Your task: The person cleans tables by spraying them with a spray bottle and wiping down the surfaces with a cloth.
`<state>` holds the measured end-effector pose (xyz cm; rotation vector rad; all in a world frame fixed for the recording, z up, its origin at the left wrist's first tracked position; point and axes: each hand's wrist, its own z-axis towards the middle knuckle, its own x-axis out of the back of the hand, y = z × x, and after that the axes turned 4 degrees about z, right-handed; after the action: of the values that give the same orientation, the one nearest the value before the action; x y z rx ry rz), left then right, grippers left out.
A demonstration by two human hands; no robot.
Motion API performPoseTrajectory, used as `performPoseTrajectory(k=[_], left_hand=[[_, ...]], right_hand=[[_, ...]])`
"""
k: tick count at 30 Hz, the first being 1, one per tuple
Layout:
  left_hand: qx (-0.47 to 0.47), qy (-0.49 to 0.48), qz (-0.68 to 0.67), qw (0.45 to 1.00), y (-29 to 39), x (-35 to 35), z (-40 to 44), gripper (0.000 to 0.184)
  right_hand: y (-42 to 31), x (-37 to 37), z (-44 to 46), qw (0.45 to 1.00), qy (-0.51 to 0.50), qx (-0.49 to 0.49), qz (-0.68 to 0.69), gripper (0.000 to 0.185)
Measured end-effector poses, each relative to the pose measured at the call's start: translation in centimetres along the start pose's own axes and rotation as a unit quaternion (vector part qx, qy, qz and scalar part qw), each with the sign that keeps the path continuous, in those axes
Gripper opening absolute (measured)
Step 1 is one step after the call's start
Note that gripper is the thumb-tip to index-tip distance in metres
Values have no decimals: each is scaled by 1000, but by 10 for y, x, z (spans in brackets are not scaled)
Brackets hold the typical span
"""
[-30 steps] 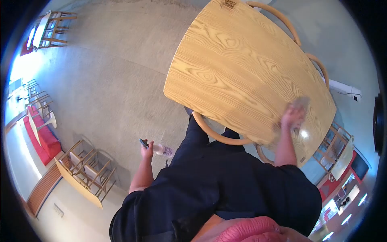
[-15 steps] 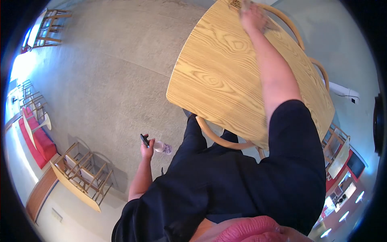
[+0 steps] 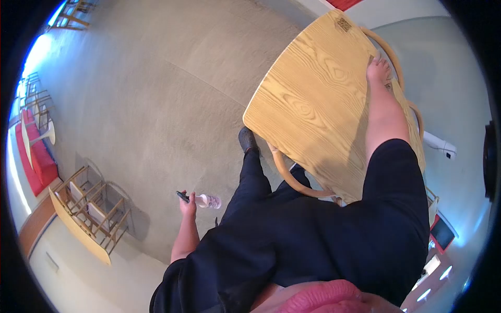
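My left hand [image 3: 188, 204] hangs low at my left side, its fingers wrapped round the neck of a spray bottle. The spray bottle [image 3: 211, 201] has a black trigger head and a clear body with purplish print, tilted sideways above the floor. On the right, my right hand [image 3: 379, 71] presses down near the far right edge of the wooden table [image 3: 308, 78]. Its fingers are bent over a greyish-brown cloth [image 3: 388, 85], of which only small bits show. A small dark patterned square [image 3: 343, 24] lies at the table's far end.
A curved wooden chair [image 3: 292, 180] is tucked between my legs and the table. More chair backs [image 3: 386, 47] stand along its right side, near the wall. Stacked stools and a table [image 3: 94, 214] are at the left, with a red bench [image 3: 39, 156] beyond.
My right hand has come back from the table's far end to its right edge, uncovering the patterned square. The view has shifted, and the left hand still grips the bottle.
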<state>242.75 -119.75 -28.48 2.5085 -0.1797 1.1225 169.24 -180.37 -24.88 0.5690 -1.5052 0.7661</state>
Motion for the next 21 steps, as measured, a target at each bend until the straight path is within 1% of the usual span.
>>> performPoseTrajectory(k=[1,3,4,5,7,9,11,12,14,16,18,19,21], left_hand=[[5,4,-6,1000,0,0,-1,63],[-72,-62,98,991,-5,3,-4,66],[-76,-98,118,985,1,7,-7,66],[-75,-97,122,985,7,9,-10,66],[-74,-146,121,979,17,15,-15,63],[-79,-138,122,980,11,17,-7,63],[-93,-84,56,991,-13,7,17,63],[-88,-67,72,991,-4,11,18,64],[-83,-46,45,995,14,15,16,63],[-89,-22,16,996,32,12,23,63],[-130,11,-11,991,40,5,27,63],[-136,10,-11,991,49,3,26,63],[-178,-27,-22,983,66,1,21,65]], right_hand=[[-18,-2,1,1000,0,8,2,68],[-49,-20,10,988,12,143,-66,70],[-77,-14,0,989,5,145,-21,71],[-113,-3,-15,989,-2,144,23,71],[-164,-12,-27,981,-20,188,38,70],[-192,-44,-36,962,40,269,7,70],[-210,-46,-68,945,42,323,22,67],[-213,-44,-87,945,41,325,21,67],[-216,-33,-140,913,3,406,-48,63],[-217,-13,-215,899,-13,438,-3,57],[-206,16,-295,875,-70,479,9,53],[-195,2,-328,851,-49,517,75,50],[-166,36,-402,821,-131,556,28,46]])
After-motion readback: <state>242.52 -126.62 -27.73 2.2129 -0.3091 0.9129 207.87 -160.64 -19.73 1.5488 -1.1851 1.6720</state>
